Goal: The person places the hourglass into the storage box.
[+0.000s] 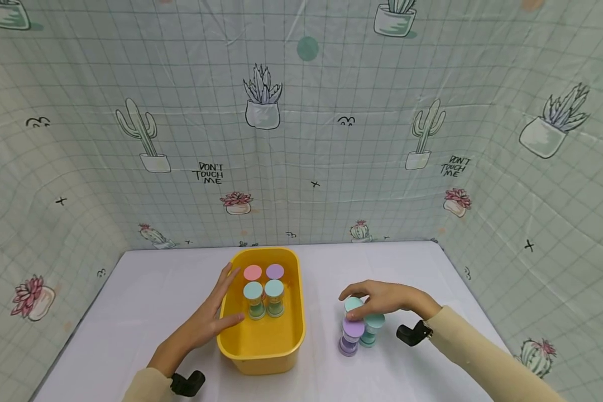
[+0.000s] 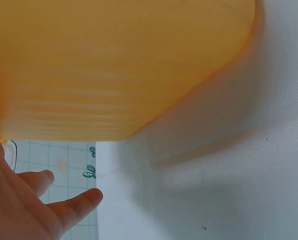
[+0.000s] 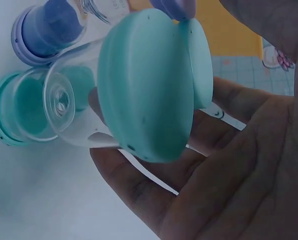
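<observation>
My left hand point(image 1: 206, 321) is spread along the left side of a yellow tub point(image 1: 261, 349), thumb over the rim and fingers straight. Inside stand sand timers with a pink cap point(image 1: 253, 272), a purple cap point(image 1: 274, 271) and two teal caps point(image 1: 253, 290). My right hand point(image 1: 382, 297) reaches over a cluster of timers on the table, thumb and fingers spread around a rear teal-capped timer point(image 1: 354, 303). A purple timer point(image 1: 353, 328) stands in front, another teal timer point(image 1: 374, 322) to its right. In the right wrist view, that near teal timer point(image 3: 144, 85) partly hides the fingertips.
The white table point(image 1: 326, 301) runs between the tub and the timer cluster. A grid-patterned cloth point(image 1: 311, 145) with plant drawings rises behind and at both sides. A black wrist camera point(image 1: 188, 384) is on the left wrist, another point(image 1: 413, 334) on the right.
</observation>
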{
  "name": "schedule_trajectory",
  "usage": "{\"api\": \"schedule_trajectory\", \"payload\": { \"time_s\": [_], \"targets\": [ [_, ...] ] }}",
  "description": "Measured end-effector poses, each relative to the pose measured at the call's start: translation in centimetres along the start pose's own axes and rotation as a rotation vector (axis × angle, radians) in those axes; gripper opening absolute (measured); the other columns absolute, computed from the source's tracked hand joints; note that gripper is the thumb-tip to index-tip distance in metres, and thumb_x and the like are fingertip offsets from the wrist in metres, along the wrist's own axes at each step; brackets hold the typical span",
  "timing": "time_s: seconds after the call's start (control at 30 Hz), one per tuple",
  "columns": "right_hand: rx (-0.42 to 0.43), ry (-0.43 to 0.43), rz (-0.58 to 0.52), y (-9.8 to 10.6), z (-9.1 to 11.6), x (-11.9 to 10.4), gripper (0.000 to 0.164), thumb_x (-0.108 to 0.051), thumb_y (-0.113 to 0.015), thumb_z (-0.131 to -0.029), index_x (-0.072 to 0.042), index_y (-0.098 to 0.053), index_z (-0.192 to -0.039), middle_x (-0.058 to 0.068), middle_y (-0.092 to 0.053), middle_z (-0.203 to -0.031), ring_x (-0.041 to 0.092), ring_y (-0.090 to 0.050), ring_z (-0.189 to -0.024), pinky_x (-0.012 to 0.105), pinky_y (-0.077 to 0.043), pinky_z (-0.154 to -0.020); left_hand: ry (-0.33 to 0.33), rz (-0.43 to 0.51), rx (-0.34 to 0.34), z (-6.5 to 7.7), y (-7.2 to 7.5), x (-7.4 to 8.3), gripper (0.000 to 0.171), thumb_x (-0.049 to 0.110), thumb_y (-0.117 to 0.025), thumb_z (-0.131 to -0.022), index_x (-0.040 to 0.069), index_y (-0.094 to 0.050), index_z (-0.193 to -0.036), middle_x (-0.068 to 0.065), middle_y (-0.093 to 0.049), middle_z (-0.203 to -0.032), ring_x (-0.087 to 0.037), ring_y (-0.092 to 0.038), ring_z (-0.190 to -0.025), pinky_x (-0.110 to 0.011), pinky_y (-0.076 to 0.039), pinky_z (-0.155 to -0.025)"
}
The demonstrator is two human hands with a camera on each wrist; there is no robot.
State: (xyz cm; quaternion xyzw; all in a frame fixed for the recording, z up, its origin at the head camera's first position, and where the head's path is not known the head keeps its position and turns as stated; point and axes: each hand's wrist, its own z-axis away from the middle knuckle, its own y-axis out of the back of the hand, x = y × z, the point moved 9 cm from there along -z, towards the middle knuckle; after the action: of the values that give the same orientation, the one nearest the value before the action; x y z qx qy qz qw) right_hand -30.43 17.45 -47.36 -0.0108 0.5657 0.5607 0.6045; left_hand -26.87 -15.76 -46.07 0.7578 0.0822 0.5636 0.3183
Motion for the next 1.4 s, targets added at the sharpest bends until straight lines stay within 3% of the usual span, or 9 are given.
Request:
{"api": "schedule_trajectory", "payload": {
  "time_s": [0.23,0.43,1.03,1.23,1.4],
  "targets": [
    [-0.006,0.004,-0.013,-0.5,-0.1,-0.1,0.049,-0.038,-0.077,-0.091,-0.013,-0.066,-0.132,-0.001,-0.065,-0.122,0.019,-0.059,-0.107,0.039,-0.052,-0.092,0.001,-0.007,0.000,0.2,0.1,0.2,0.092,0.038,-0.068,-0.094,0.018,-0.016,-0.166,-0.017,0.007,-0.174,-0.054,-0.003,-0.156,-0.082,-0.014,-0.112],
    [-0.016,0.021,-0.038,-0.6,0.0,-0.1,0.048,-0.033,-0.077,-0.091,-0.011,-0.065,-0.131,0.002,-0.064,-0.113,0.019,-0.059,-0.099,0.033,-0.053,-0.083,-0.001,0.000,-0.007,0.2,-0.1,0.3,0.091,0.038,-0.068,-0.094,0.016,-0.017,-0.166,-0.017,0.007,-0.174,-0.055,-0.003,-0.156,-0.082,-0.014,-0.112],
    [-0.022,0.039,-0.031,0.2,-0.2,-0.9,0.036,-0.027,-0.079,-0.090,-0.009,-0.070,-0.120,-0.002,-0.068,-0.108,0.019,-0.060,-0.099,0.036,-0.052,-0.086,0.013,-0.016,-0.005,0.2,0.1,0.2,0.093,0.043,-0.069,-0.092,0.014,-0.019,-0.165,-0.019,0.006,-0.173,-0.055,-0.004,-0.155,-0.080,-0.015,-0.112],
    [-0.020,0.047,-0.024,0.5,-0.3,-1.2,0.031,-0.024,-0.081,-0.088,-0.016,-0.070,-0.116,-0.002,-0.067,-0.107,0.019,-0.059,-0.098,0.035,-0.052,-0.084,0.013,-0.012,-0.007,0.2,0.1,0.2,0.093,0.042,-0.069,-0.091,0.014,-0.020,-0.165,-0.018,0.007,-0.173,-0.055,-0.003,-0.155,-0.081,-0.015,-0.112],
    [-0.032,0.101,-0.007,0.9,-0.3,-1.7,0.031,-0.020,-0.080,-0.089,-0.017,-0.070,-0.118,-0.001,-0.067,-0.108,0.017,-0.059,-0.096,0.031,-0.054,-0.081,0.013,-0.009,-0.007,0.3,0.1,0.1,0.092,0.041,-0.068,-0.092,0.015,-0.020,-0.165,-0.018,0.007,-0.173,-0.055,-0.003,-0.155,-0.081,-0.015,-0.112]
  ]
}}
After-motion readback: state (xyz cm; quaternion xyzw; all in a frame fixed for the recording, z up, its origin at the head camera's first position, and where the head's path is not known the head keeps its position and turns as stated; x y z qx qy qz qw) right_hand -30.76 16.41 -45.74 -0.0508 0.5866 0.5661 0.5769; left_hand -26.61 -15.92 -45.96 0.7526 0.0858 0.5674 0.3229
